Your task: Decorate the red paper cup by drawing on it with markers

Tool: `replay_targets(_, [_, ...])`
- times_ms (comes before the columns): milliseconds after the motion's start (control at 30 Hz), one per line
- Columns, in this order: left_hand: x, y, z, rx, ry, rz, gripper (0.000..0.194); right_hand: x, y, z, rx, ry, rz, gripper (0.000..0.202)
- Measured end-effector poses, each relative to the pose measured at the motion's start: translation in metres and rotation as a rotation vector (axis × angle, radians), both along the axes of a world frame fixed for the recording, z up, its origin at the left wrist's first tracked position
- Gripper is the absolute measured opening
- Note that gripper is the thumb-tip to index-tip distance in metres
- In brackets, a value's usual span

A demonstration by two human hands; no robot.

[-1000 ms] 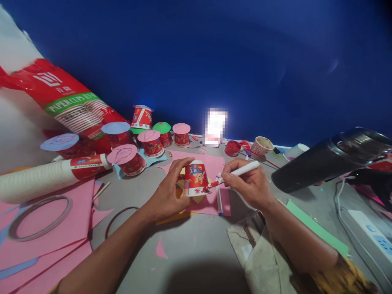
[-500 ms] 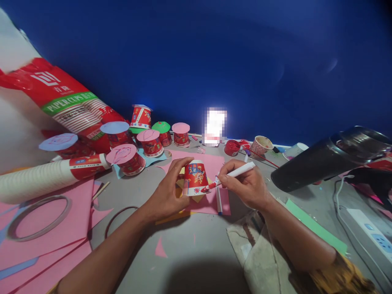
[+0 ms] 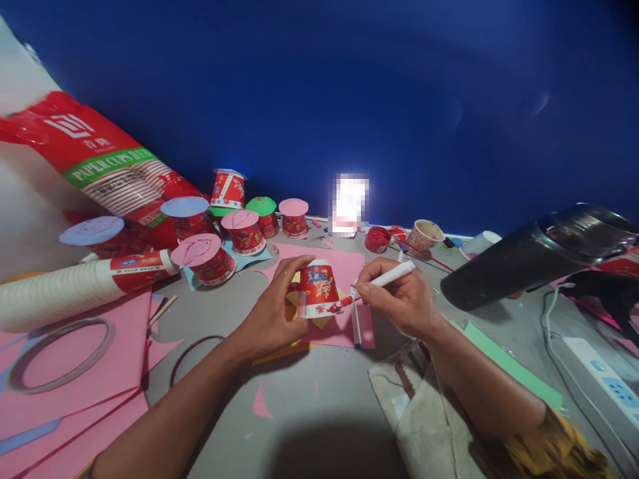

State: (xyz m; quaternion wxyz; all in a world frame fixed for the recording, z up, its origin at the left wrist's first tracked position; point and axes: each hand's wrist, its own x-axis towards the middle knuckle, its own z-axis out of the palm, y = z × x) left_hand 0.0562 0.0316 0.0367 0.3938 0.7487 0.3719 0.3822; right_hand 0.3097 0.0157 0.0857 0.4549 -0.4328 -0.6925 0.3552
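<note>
My left hand grips a red printed paper cup from its left side, fingers behind and thumb near the lower edge. The cup is upside down, its wide white rim at the bottom, above pink paper. In my right hand is a white marker with a red front end, pinched between thumb and fingers. Its red end meets the cup's white rim at the lower right. Another white marker with a blue end lies on the pink paper, just below the right hand's fingertips.
Several cups with paper discs on top, such as a pink-topped one, stand at the left. A cup stack, a tape roll and a paper-cup bag are further left. On the right are a black flask, cloth and power strip.
The view has shifted very slightly. Both hands, the cup and the marker keep nearly the same positions, the red end still at the cup's rim.
</note>
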Motion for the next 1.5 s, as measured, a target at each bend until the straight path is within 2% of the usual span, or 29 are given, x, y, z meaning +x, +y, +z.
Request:
replay_targets(1200, [0.0013,-0.0007,-0.0008,-0.016,-0.001,0.004,0.088,-0.0018,-0.0003,0.0009,-0.012,0.001,-0.003,0.016])
replay_targets(1500, [0.0005,-0.0007,0.0007,-0.049,-0.021,-0.028,0.087,-0.0004,0.0012,0.0070,0.046,0.077,-0.030,0.015])
